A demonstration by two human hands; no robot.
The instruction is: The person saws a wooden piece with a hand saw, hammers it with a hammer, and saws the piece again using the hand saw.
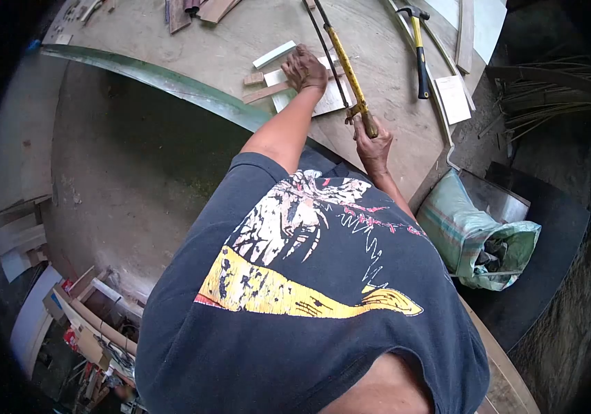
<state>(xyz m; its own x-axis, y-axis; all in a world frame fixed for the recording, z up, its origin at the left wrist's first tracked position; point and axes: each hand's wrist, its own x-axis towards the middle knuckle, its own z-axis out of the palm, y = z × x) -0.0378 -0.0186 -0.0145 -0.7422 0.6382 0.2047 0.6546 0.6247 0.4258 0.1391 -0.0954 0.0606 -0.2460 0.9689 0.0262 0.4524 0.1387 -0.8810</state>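
My right hand [374, 146] is wrapped round the handle of a hacksaw with a yellow frame [346, 67]. The saw points away from me, and its blade runs along the left side of the frame. To the left, my left hand [304, 70] presses down with curled fingers on a thin wooden strip [266, 92]. That strip lies across a white board [326, 104] on the worktable. The blade passes over the board just right of my left hand; whether it touches the strip I cannot tell. A pale strip [274, 54] and a small wood block [253, 79] lie beside this hand.
A hammer [419, 55] and a white card [453, 99] lie on the right of the worktable [233, 52]. Wood offcuts [216, 8] sit at the far edge. An open woven sack [457, 214] stands below on the right. Boards and scraps [92, 310] are piled lower left.
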